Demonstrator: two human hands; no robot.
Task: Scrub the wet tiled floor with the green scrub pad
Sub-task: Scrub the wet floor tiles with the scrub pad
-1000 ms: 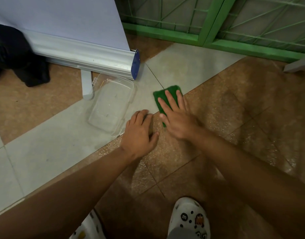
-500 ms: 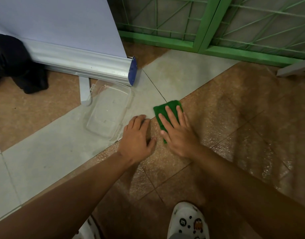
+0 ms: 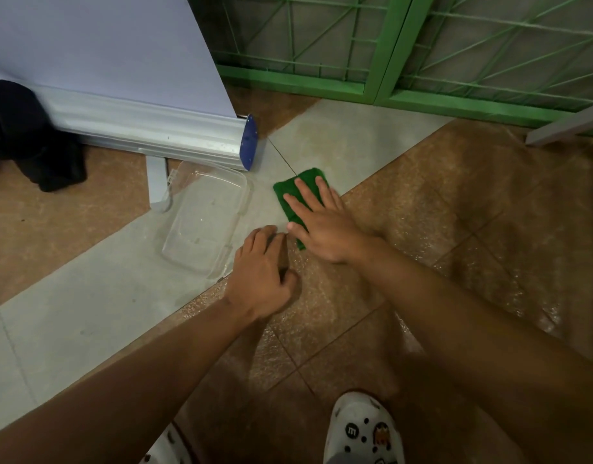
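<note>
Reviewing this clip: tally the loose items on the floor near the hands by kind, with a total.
Green scrub pad: 1
Clear plastic container: 1
Black cloth: 1
White clogs: 2, one only partly in view
Total: 5

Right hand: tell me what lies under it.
Under the right hand lies the green scrub pad, flat on the wet floor. The pad's middle and near edge are covered.

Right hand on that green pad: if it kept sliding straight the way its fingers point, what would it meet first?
Bare grey floor tile, then probably the green metal grille frame; depth is uncertain. The right hand presses the green scrub pad.
</note>
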